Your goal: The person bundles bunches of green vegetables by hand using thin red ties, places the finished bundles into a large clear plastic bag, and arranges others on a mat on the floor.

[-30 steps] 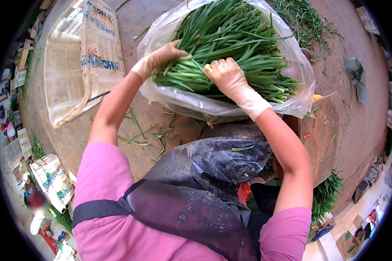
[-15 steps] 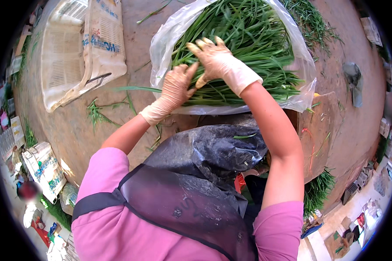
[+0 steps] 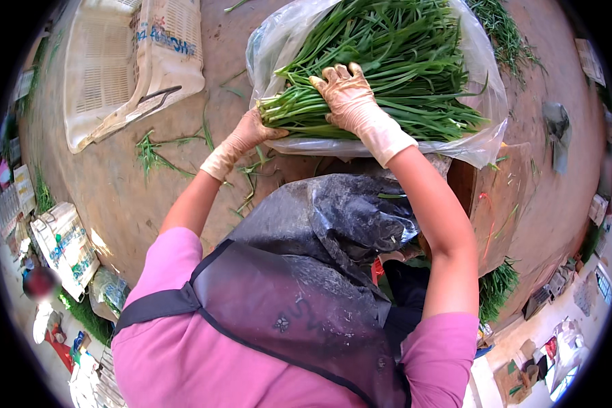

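A thick heap of garlic chives (image 3: 394,54) lies in a clear plastic bag (image 3: 486,139) in front of me. Both my hands wear pale, stained gloves. At the left end of the near bunch, my left hand (image 3: 246,132) closes around the pale stem ends, its thumb on the near side and its fingers partly hidden. My right hand (image 3: 350,98) lies on top of the same stalks with fingers spread, pressing on them. The leafy tips point right, towards the bag's edge.
A white plastic crate (image 3: 136,68) lies at the far left, with loose green scraps (image 3: 153,153) on the floor near it. More loose greens (image 3: 503,41) lie at the far right. A brown board (image 3: 500,204) stands right of my dark apron (image 3: 306,272).
My left hand has moved left and down, from beside the right hand to the stem ends. The right hand has shifted slightly right. The near stalks' pale ends now show.
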Available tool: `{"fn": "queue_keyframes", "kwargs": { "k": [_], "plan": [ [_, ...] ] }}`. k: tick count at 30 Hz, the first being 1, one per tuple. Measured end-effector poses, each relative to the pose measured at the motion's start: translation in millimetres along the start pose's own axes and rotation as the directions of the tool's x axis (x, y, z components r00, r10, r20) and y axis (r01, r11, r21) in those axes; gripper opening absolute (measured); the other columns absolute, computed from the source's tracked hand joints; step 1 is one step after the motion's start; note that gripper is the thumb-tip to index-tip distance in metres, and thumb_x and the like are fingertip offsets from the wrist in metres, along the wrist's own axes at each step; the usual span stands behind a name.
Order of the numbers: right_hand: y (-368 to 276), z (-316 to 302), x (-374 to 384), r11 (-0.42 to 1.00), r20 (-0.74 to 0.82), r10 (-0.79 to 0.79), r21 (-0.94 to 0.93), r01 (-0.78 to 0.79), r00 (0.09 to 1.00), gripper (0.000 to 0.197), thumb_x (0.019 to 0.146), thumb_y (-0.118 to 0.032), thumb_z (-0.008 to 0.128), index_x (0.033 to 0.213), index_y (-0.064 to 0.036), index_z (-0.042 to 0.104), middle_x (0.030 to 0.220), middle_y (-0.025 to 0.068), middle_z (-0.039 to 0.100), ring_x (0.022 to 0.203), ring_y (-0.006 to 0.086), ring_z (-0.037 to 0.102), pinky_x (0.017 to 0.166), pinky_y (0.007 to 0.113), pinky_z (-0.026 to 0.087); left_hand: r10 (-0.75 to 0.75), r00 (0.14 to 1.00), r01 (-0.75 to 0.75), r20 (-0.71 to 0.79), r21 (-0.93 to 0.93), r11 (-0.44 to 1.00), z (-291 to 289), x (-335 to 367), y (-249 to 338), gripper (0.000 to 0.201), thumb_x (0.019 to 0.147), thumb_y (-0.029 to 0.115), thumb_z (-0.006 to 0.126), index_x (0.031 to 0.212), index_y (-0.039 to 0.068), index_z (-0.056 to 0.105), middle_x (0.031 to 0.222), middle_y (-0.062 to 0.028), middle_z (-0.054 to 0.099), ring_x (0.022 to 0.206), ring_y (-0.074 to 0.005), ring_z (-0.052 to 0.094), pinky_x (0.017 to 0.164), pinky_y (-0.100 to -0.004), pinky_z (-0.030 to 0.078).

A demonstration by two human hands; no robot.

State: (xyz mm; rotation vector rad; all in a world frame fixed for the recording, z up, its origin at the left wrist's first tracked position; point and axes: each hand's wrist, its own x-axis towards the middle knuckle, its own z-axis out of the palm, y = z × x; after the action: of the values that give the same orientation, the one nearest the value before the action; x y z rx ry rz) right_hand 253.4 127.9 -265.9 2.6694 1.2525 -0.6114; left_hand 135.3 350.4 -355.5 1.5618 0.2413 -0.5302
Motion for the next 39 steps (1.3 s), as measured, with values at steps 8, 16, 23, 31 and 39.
{"fn": "queue_keyframes", "kwargs": {
  "k": [8,16,23,31,39],
  "plan": [
    [-27,7,13,1.0,0.073,-0.009,-0.026,0.011,0.997,0.109,0.068,-0.031,0.081,0.154,-0.0136,0.018,0.144,0.0139,0.041,0.14,0.031,0.032,0.116,0.048,0.021,0.0,0.997,0.034,-0.077,0.448,0.893,2,5,26,0.057,0.071,0.029,0.08,0.121,0.006,0.063,0.106,-0.0143,0.071,0.098,-0.0257,0.068,0.086,-0.0354,0.051],
    [-39,51,1,0.964,-0.275,-0.019,-0.261,-0.056,0.961,0.064,0.096,-0.019,0.04,0.155,-0.0236,0.015,0.148,0.013,0.037,0.14,0.0314,0.03,0.115,0.055,0.018,-0.036,0.989,0.043,-0.146,0.046,0.998,9,3,11,0.059,0.071,0.022,0.081,0.123,0.001,0.061,0.11,-0.0078,0.07,0.1,-0.0149,0.064,0.09,-0.0309,0.049],
    [-15,33,5,0.969,-0.449,0.029,-0.205,-0.135,0.893,0.087,0.083,-0.026,0.063,0.155,-0.0151,0.015,0.138,0.0157,0.042,0.137,0.0325,0.033,0.115,0.051,0.017,-0.114,0.989,0.089,-0.099,-0.224,0.971,8,3,76,0.052,0.074,0.016,0.077,0.12,0.0,0.061,0.108,-0.0066,0.068,0.095,-0.0137,0.063,0.087,-0.0293,0.05],
    [26,-28,-10,0.944,-0.337,0.262,0.283,-0.168,0.904,0.109,0.061,-0.033,0.088,0.149,-0.0125,0.027,0.109,0.0098,0.063,0.099,0.0258,0.064,0.089,0.038,0.047,0.219,0.935,-0.058,-0.28,0.487,0.872,5,-43,119,0.075,0.079,0.024,0.076,0.145,0.016,0.04,0.109,-0.0077,0.06,0.08,-0.015,0.057,0.071,-0.034,0.049],
    [120,-36,-34,-0.016,-0.291,0.542,0.934,0.356,0.789,0.049,0.081,-0.009,0.074,0.126,-0.0068,0.056,0.11,0.0038,0.067,0.092,0.0179,0.063,0.085,0.031,0.052,0.438,0.874,-0.258,-0.21,0.563,0.785,3,-39,126,0.099,0.07,0.032,0.084,0.151,0.012,0.03,0.13,-0.0115,0.055,0.113,-0.0243,0.055,0.093,-0.0373,0.045]
  ]
}}
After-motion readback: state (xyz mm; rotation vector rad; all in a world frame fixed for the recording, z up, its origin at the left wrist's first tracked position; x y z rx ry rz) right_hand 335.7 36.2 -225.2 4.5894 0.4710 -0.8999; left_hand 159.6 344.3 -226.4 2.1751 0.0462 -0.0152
